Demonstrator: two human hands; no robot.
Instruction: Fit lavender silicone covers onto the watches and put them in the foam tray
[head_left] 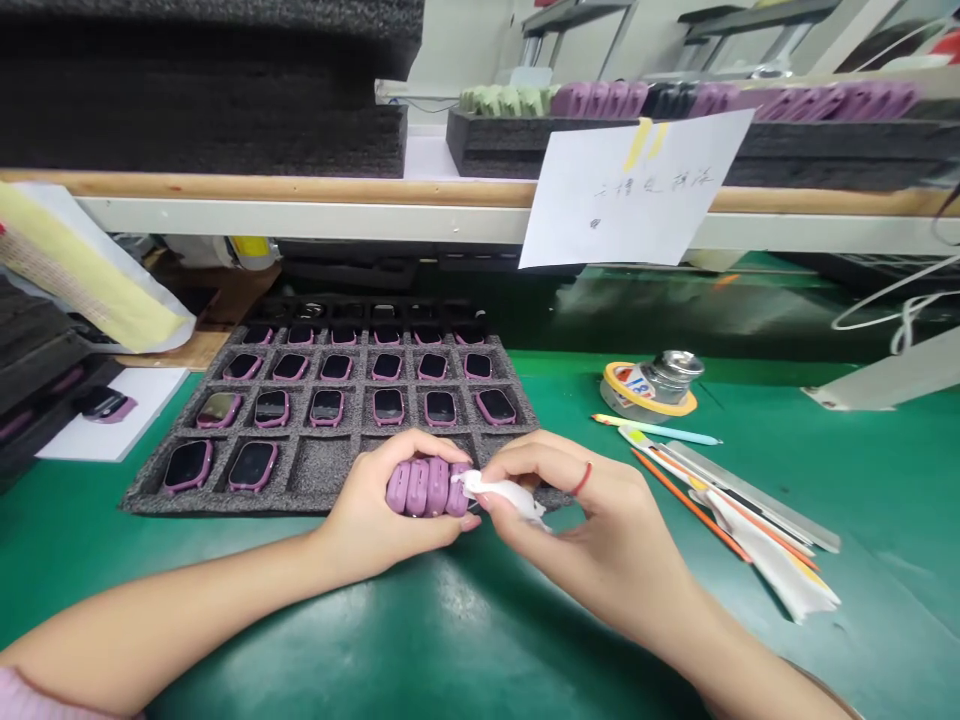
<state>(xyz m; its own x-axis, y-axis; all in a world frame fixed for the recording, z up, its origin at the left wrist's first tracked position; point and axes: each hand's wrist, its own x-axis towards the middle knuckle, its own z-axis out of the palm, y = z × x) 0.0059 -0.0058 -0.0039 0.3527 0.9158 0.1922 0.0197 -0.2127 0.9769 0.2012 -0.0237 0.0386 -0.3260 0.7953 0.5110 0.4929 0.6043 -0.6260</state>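
The left hand (371, 510) curls snugly around a row of purple watches (427, 487), over the green table (322, 640) near the gray tray (319, 470). The right hand (592, 510) pinches a white cloth (516, 497) against the end one.

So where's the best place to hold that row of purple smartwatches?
Probably by the near and far edges, coming from the left like the left hand: thumb near, fingers far. The purple smartwatches are packed side by side, so a grip spanning the row should stop any slipping out, leaving the right end for the white cloth.
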